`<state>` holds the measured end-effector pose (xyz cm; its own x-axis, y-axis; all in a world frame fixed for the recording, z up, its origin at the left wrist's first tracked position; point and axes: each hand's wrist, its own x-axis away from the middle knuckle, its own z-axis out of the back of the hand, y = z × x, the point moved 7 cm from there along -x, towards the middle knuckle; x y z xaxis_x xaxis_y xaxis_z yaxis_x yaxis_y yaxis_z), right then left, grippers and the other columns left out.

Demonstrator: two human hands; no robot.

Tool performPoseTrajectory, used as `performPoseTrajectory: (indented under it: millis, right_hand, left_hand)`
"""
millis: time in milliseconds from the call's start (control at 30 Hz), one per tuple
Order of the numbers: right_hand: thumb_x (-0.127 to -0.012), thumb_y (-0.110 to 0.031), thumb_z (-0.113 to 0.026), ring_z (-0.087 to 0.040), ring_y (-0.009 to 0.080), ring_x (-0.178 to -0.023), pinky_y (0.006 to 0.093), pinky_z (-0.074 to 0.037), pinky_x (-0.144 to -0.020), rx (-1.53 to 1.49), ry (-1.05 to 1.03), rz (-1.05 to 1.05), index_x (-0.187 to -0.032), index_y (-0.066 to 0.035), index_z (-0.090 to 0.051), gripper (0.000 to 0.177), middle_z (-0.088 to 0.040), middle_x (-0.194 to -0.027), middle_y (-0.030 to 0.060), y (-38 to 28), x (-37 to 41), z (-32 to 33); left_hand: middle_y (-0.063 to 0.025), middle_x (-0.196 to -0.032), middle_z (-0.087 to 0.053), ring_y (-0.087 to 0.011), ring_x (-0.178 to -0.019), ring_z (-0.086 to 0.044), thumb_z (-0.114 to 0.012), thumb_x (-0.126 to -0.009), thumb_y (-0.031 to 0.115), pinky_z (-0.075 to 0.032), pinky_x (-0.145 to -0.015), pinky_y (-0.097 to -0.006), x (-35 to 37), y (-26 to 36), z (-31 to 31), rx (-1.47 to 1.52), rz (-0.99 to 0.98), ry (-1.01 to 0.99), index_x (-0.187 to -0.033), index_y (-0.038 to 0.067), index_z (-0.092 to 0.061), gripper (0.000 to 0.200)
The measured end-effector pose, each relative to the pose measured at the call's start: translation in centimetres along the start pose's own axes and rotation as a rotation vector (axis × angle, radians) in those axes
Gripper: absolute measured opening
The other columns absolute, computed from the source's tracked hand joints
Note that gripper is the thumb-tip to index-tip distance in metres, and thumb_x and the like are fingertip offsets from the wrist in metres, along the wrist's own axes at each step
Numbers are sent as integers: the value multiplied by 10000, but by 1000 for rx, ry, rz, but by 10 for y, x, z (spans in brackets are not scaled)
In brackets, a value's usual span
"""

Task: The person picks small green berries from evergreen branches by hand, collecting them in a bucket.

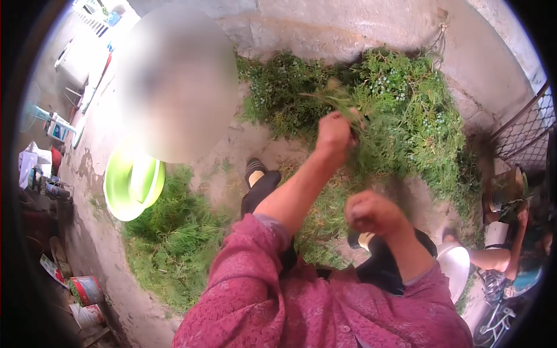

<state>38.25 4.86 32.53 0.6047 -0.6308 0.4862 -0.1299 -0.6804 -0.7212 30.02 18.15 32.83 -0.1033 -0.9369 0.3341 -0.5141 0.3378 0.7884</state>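
While the left hand (335, 134) clasps a sprig (342, 103) at the far greenery (400, 87), the blurred right hand (371, 212) shows no clear grip, and the sprig looks light, bendy, best taken by its stem.

Shirt (261, 296) pink, faintly patterned; basin (119, 194) lime green; foliage (400, 116) green, pale-blue dotted; trousers (377, 272) black.
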Motion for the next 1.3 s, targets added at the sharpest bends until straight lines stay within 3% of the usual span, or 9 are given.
performPoseTrajectory:
  millis: [67,133,267,433,500,600,700,1067,1300]
  right_hand:
    - [-743,-142,-556,-331,51,-368,192,-218,-326,-19,-111,-118,-635,-72,-490,145,-429,-531,-5,7,2,-14]
    - [-748,-160,-553,-311,48,-382,193,-206,-330,166,323,115,-635,-70,-493,157,-428,-540,-5,-28,15,24]
    - [-777,-176,-560,-341,43,-455,179,-243,-367,-319,504,665,-813,-70,-499,127,-449,-635,-5,-65,103,109]
    - [-815,-115,-525,-465,131,-644,207,-360,-507,-204,1105,985,-995,-62,-539,188,-525,-819,54,1,283,204]
    - [-813,-113,-508,-469,119,-634,200,-364,-513,-73,1454,908,-973,-65,-552,173,-518,-755,37,46,348,219]
    - [-770,-154,-527,-539,199,-693,273,-425,-597,668,1787,147,-960,-52,-578,222,-573,-753,105,111,404,239]
    - [-687,-211,-558,-556,344,-947,375,-420,-843,1243,1647,-505,-951,-16,-608,332,-591,-965,221,133,386,199]
    - [-746,-191,-551,-542,320,-956,370,-405,-844,1289,1604,135,-1007,13,-574,332,-581,-996,187,29,318,139]
    - [-720,-122,-575,-544,337,-925,365,-413,-823,1416,1288,355,-982,14,-565,295,-576,-976,188,-27,214,135]
  left_hand:
    - [-8,-637,-589,-74,-444,-433,-594,-810,204,-286,-375,-210,-4,16,12,26,-57,48,-774,90,-595,119]
    - [-12,-616,-576,-73,-425,-394,-599,-807,240,-295,-376,-216,-4,24,20,26,-146,60,-756,85,-595,163]
    - [-22,-648,-572,-88,-417,-399,-591,-812,260,-308,-365,-227,4,28,27,0,-88,77,-745,76,-582,196]
    - [-56,-660,-591,-97,-413,-412,-591,-811,162,-330,-351,-217,2,35,32,132,-101,46,-793,75,-529,108]
    - [-53,-656,-590,-96,-408,-403,-596,-809,168,-325,-347,-217,6,32,30,114,-84,28,-789,77,-528,115]
    - [-55,-667,-589,-101,-413,-389,-596,-810,168,-326,-354,-225,1,21,32,131,-89,8,-798,74,-530,116]
    - [-66,-689,-589,-111,-437,-399,-592,-814,175,-336,-370,-236,9,23,34,82,-93,26,-818,65,-531,126]
    - [-42,-695,-563,-126,-570,-495,-580,-814,173,-381,-464,-246,68,93,158,137,-359,170,-827,61,-575,113]
    - [-66,-583,-504,-151,-502,-497,-546,-753,137,-404,-432,-291,198,10,429,-736,-54,743,-682,29,-500,137]
